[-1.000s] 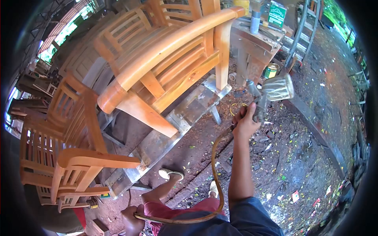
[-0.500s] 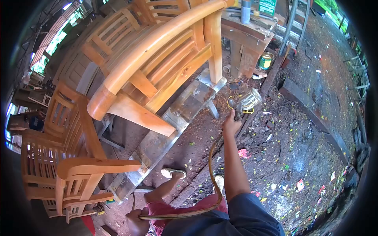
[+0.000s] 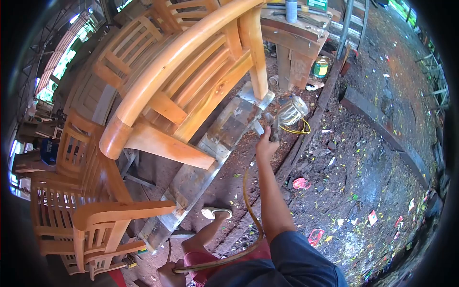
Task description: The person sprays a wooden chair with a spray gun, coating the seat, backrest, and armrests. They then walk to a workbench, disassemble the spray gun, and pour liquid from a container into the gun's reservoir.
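Observation:
My right hand (image 3: 267, 146) is closed on a spray gun (image 3: 271, 122) with a shiny metal cup (image 3: 293, 111) at its right side. The gun is beside the near leg end of a glossy orange-brown wooden chair (image 3: 191, 103), apart from it. A yellowish hose (image 3: 247, 196) runs past my right forearm and curves down to my left hand (image 3: 172, 274), whose fingers are wrapped round it low in the view. The chair lies tipped over on a worn plank stand (image 3: 230, 122). A yellow loop of cord (image 3: 305, 128) shows under the cup.
More slatted wooden chairs (image 3: 103, 215) stand at the left. Behind is a workbench (image 3: 296, 31) with a spray can (image 3: 291, 10); a green-and-yellow tin (image 3: 321, 67) sits beside it. A ladder (image 3: 356, 24) leans at the back. Dark timbers (image 3: 382, 129) and litter lie on the muddy ground.
My right hand has moved left with the spray gun, nearer the chair and plank stand. My left hand keeps its grip on the hose. The whole view has shifted slightly.

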Motion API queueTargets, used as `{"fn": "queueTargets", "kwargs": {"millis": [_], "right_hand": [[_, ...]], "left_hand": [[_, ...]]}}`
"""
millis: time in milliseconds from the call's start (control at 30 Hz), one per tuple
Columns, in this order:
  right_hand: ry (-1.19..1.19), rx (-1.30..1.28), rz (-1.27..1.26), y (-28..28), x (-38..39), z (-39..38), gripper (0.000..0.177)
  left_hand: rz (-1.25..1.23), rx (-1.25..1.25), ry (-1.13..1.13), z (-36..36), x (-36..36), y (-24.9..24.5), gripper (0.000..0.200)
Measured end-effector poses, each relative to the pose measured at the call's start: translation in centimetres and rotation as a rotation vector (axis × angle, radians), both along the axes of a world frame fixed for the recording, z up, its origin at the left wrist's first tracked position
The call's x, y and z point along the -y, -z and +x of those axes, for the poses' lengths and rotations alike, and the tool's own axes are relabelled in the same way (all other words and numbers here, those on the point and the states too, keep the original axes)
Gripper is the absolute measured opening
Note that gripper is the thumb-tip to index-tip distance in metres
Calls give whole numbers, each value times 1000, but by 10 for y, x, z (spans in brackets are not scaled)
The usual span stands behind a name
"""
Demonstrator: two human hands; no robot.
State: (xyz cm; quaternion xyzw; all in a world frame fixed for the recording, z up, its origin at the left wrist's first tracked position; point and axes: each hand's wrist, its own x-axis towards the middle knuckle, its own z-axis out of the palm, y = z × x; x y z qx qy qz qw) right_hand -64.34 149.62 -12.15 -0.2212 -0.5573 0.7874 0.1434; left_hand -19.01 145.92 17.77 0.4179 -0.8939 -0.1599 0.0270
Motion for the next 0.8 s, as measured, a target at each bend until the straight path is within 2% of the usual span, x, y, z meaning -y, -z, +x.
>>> {"fn": "queueTargets", "kwargs": {"millis": [67, 133, 167, 267, 333, 400, 433, 533, 567, 633, 667, 733, 800], "right_hand": [[-32, -57, 17, -46, -7, 24, 30], [-102, -137, 24, -65, -11, 45, 27], [-151, -124, 71, -67, -16, 51, 23], [-122, -339, 186, -72, -30, 54, 20], [-238, -310, 224, -76, -47, 58, 22], [-230, -372, 383, -56, -57, 51, 25], [-245, -354, 424, -54, -62, 53, 26], [-312, -283, 577, -40, -83, 60, 32], [-305, -238, 671, -5, -93, 57, 35], [-297, -242, 767, 26, -106, 56, 40], [-296, -283, 771, 18, -111, 61, 45], [-414, 13, 958, -13, -122, 86, 48], [-606, 92, 1101, -19, -136, 101, 50]], "left_hand": [[-16, -3, 32, -1, 0, -3, 37], [-10, -4, 40, -3, 0, -6, 37], [3, -6, 33, -6, -1, -8, 37], [38, -29, 32, -1, -2, 1, 35], [78, -38, 10, 3, -5, 11, 29], [144, -36, -29, 3, -8, 18, 25], [9, -47, 19, 6, -7, 29, 27], [19, -29, 45, 3, -14, 26, 26], [47, 114, 19, 3, -16, 23, 30], [77, 135, 52, 9, -18, 25, 32], [95, 141, 67, 14, -19, 28, 32], [112, 150, 51, 21, -24, 26, 33], [151, 136, 18, 22, -31, 14, 33]]}}
